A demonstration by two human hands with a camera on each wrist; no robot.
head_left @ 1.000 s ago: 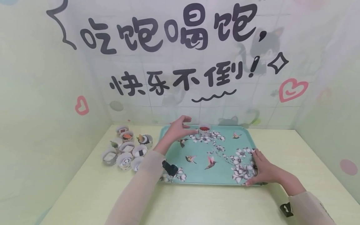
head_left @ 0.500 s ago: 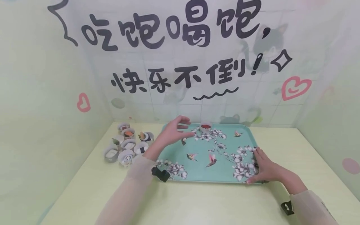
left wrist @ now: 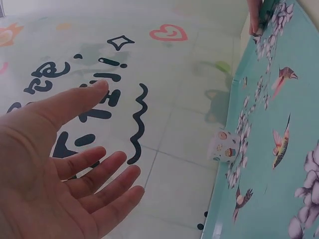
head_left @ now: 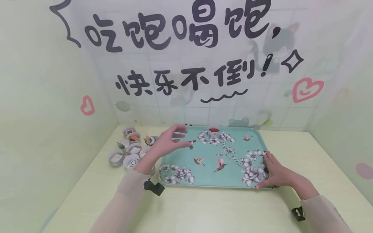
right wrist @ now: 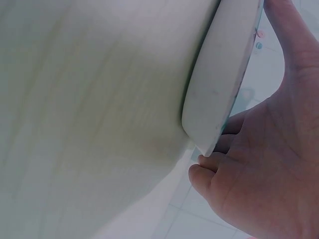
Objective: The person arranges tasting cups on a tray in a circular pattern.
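Note:
In the head view a teal tray (head_left: 182, 158) printed with flowers and birds lies on the table. One small white cup (head_left: 214, 133) with red contents stands on it near the back edge; its patterned side shows in the left wrist view. My left hand (head_left: 169, 140) hovers over the tray's left side, apart from the cup, fingers relaxed and holding nothing. At the front right corner, my right hand (head_left: 278, 174) holds the tray, thumb at the front edge and fingers along the right side. In the right wrist view the fingers are partly hidden behind the rim.
Left of the tray, several small cups (head_left: 116, 157) stand close together with different tops, partly hidden by the left arm. A printed curtain (head_left: 186, 113) hangs behind the table (head_left: 204, 207) and on both sides. A black wrist mount (head_left: 153, 187) sits at the left sleeve.
My left hand has drawn back to the left, away from the cup on the tray. The right hand stays at the tray's corner. The head view has shifted slightly.

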